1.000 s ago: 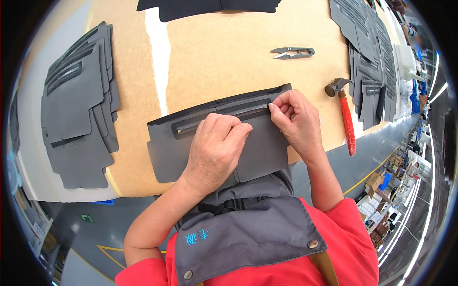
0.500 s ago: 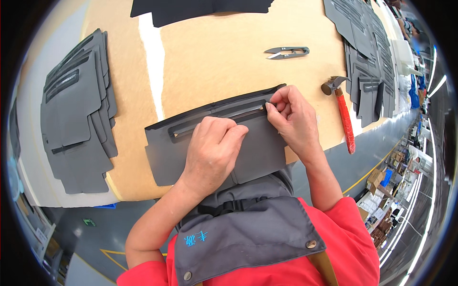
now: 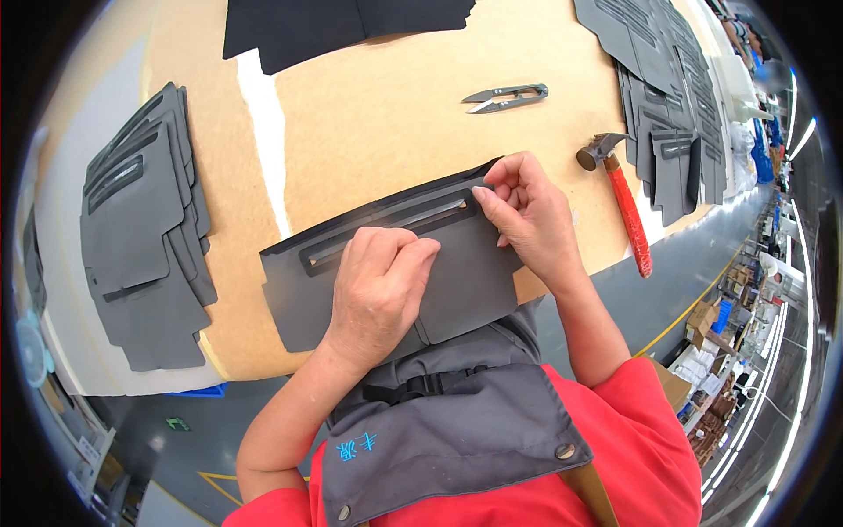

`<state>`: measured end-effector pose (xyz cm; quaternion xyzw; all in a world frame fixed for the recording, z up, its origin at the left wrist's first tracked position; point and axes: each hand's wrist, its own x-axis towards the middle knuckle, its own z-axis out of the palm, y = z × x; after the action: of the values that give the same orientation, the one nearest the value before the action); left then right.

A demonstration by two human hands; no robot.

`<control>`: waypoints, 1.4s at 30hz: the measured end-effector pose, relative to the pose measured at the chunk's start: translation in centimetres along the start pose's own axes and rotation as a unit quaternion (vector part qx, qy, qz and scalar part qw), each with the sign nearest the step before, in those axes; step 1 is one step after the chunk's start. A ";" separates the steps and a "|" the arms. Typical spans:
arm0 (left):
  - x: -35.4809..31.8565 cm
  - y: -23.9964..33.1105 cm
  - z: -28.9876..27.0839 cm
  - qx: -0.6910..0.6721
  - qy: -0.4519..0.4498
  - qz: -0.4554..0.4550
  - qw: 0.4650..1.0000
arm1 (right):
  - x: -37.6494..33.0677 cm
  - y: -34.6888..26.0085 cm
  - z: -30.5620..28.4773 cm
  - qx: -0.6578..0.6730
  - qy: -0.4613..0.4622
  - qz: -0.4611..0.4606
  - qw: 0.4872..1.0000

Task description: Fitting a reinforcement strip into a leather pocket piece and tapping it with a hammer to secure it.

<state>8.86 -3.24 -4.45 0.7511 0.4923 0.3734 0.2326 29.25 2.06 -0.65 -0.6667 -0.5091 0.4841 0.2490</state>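
Observation:
In front of me on the table lies a dark grey flat panel [image 3: 465, 281] with a long narrow slot, its frame raised and its far edge black. Paler material shows through the slot. My left hand [image 3: 378, 285] is over the left-middle of the panel, thumb and forefinger pinched together; whatever is in the pinch is too small or hidden to name. Near the panel's far right corner, by the slot's right end, is my right hand [image 3: 531, 211]. Its fingers are curled and thumb and forefinger are close together; I cannot make out anything between them.
Thread snips [image 3: 507, 97] lie beyond the panel. To the right rests a hammer [image 3: 625, 198] with a red handle. Stacks of similar grey panels stand at left [image 3: 132, 220] and far right [image 3: 645, 97]. Black sheets [image 3: 351, 31] lie at the far edge.
The view has shifted slightly, so the table things sit a little further left. My left hand has moved slightly nearer me along the panel; the right thumb and forefinger remain near the far corner.

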 end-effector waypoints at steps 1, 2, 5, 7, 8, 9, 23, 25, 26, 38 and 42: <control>0.0 0.0 -0.1 0.001 -0.004 -0.001 1.000 | 0.0 0.1 0.0 0.003 -0.001 -0.002 1.000; -0.1 0.0 -0.4 0.005 -0.009 -0.002 1.000 | 0.0 0.4 0.0 -0.006 -0.004 -0.032 0.999; -0.6 0.4 -1.9 -0.045 -0.005 -0.019 0.999 | 0.4 0.2 -0.5 -0.074 -0.009 -0.141 0.987; -1.1 0.3 -4.4 0.043 0.041 -0.032 0.998 | 1.3 -0.5 -0.1 -0.129 -0.008 -0.217 0.968; -2.2 -0.2 -5.8 0.069 0.047 -0.065 0.994 | 2.2 -0.9 0.2 -0.182 -0.010 -0.328 0.927; -2.9 -0.6 -6.9 0.080 0.045 -0.063 0.994 | 2.9 -1.3 0.5 -0.235 -0.007 -0.432 0.871; -2.0 -2.9 -11.8 -0.316 -0.015 -0.439 0.841 | 4.5 -4.4 2.1 -0.058 -0.321 -0.141 0.935; -0.9 -2.6 -11.6 -0.368 -0.007 -0.447 0.815 | 4.5 -3.9 2.1 0.009 -0.307 -0.120 0.944; -0.3 -2.7 -11.6 -0.386 -0.026 -0.486 0.783 | 4.4 -3.8 2.1 -0.020 -0.297 -0.155 0.942; 1.2 -2.9 -11.2 -0.454 -0.033 -0.518 0.724 | 3.5 -3.8 3.9 -0.153 -0.065 -0.441 0.882; 0.6 -3.1 -11.2 -0.432 -0.043 -0.507 0.745 | 2.8 -3.3 5.3 -0.185 -0.156 -0.402 0.883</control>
<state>-1.59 -1.64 0.44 0.2257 0.5760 0.3408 0.7079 23.06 4.97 -1.25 -0.3547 -0.8461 0.3368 0.2118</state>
